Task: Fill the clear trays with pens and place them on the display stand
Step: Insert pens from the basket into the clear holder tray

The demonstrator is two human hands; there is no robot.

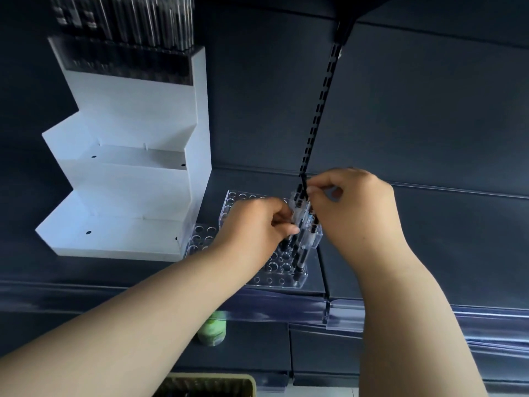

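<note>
While the top step of the white display stand (128,196) already carries a filled tray (128,64) crowded with upright pens, its lower steps stand bare, so the job looks well under half done. The clear tray (274,272) now being loaded sits near the front edge of the dark shelf (429,239), just right of the stand's foot. Only a few holes along its right side hold pens, and most of its grid is still to fill. A second tray (240,200) lies just behind it, apparently unfilled.

Over the front tray's right end the left hand (257,222) and the right hand (352,207) meet on a bundle of pens (303,216). The left hand's fingers curl round the barrels low down, and the right hand pinches the tops between thumb and fingertips.

The stand is opaque, matte and flat-panelled, with small holes in its treads. The trays are glossy transparent blocks drilled with rows of round sockets. The pens are slim, with clear barrels and black grips. The shelf looks smooth and hard.
</note>
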